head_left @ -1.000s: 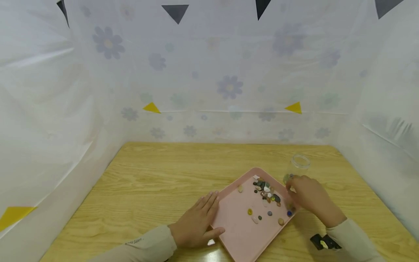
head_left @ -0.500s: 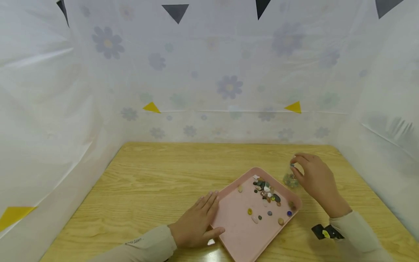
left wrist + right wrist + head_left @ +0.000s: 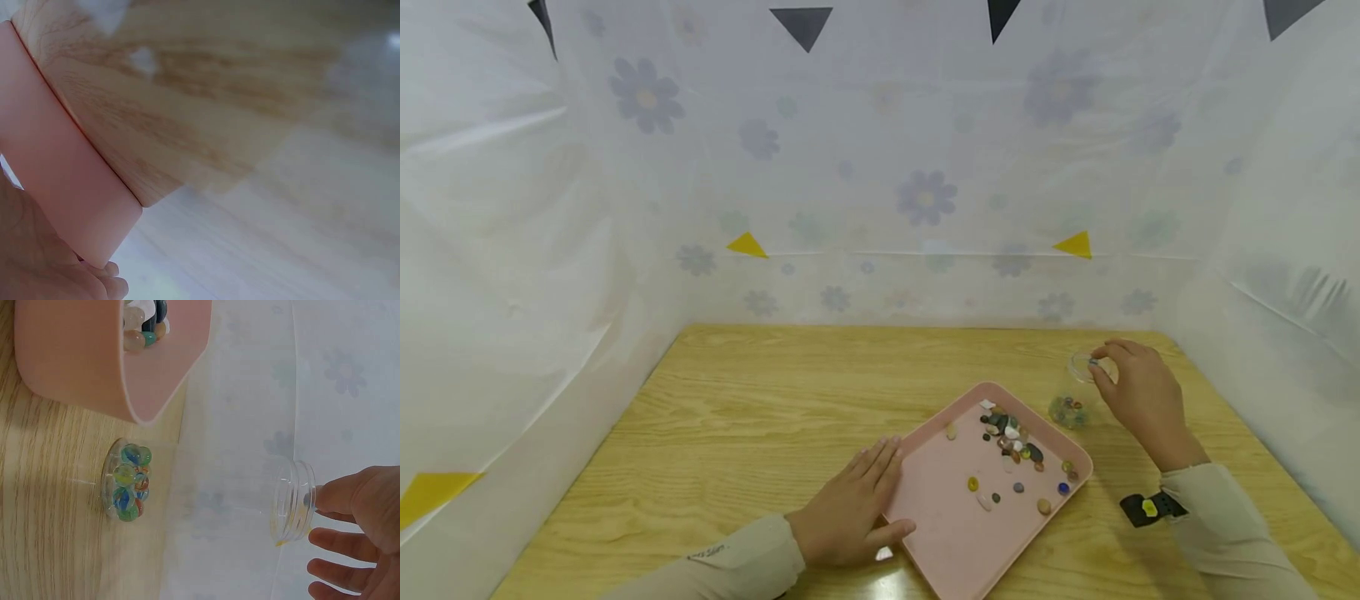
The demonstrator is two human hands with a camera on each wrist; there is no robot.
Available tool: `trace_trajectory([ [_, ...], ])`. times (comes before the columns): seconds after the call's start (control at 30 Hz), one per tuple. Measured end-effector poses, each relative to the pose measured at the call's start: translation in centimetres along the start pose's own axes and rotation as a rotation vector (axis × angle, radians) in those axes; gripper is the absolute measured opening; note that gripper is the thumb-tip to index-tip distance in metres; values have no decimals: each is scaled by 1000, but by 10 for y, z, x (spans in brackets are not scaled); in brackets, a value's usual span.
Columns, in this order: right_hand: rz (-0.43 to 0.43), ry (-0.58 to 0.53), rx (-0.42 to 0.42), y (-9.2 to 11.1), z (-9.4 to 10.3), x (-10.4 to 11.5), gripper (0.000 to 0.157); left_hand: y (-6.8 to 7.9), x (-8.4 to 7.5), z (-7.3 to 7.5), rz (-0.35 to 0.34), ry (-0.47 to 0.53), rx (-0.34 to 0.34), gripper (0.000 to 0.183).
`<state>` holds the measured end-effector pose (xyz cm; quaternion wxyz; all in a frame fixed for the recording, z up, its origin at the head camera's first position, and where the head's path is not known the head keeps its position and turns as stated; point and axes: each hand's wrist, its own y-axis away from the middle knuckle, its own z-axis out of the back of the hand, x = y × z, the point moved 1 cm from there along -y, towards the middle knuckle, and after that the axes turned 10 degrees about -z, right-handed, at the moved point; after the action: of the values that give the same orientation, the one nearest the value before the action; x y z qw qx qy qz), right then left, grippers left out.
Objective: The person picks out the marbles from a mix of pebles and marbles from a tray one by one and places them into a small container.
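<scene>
A pink tray (image 3: 955,546) of mixed pebbles and glass beads lies turned cornerwise on the table. My left hand (image 3: 853,508) rests against its left corner, fingers straight and thumb reaching over the rim; the left wrist view shows that hand (image 3: 44,256) by the tray's pink wall (image 3: 62,156). Behind the tray's right side stands a clear jar (image 3: 1082,367) with several glass marbles (image 3: 1067,412) at the bottom. My right hand (image 3: 1142,400) pinches a small bluish marble (image 3: 1093,362) at the jar's mouth. In the right wrist view the fingertips are beside the jar's threaded neck (image 3: 294,503).
Stones (image 3: 1007,433) cluster toward the tray's far corner, with a few scattered nearer. A black wrist strap (image 3: 1152,507) hangs under the right sleeve. White flowered sheeting (image 3: 925,167) encloses the wooden table (image 3: 737,417) at the back and sides.
My right hand has risen from the tray's right edge to the jar's mouth, carrying the small marble, and shifted slightly right. My left hand and the tray have stayed in place.
</scene>
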<state>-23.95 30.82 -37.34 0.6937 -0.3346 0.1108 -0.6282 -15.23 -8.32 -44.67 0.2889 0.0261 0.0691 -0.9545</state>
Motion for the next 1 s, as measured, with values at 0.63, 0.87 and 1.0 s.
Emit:
trace_trajectory([
  [0.63, -17, -13, 19, -1, 2, 0, 16, 0, -1, 2, 6, 8, 13, 82],
  [0.87, -17, -12, 24, 0, 2, 0, 14, 0, 0, 0, -4, -16, -5, 82],
  [1.0, -18, -10, 28, 0, 1, -1, 14, 0, 0, 1, -4, -10, -7, 81],
])
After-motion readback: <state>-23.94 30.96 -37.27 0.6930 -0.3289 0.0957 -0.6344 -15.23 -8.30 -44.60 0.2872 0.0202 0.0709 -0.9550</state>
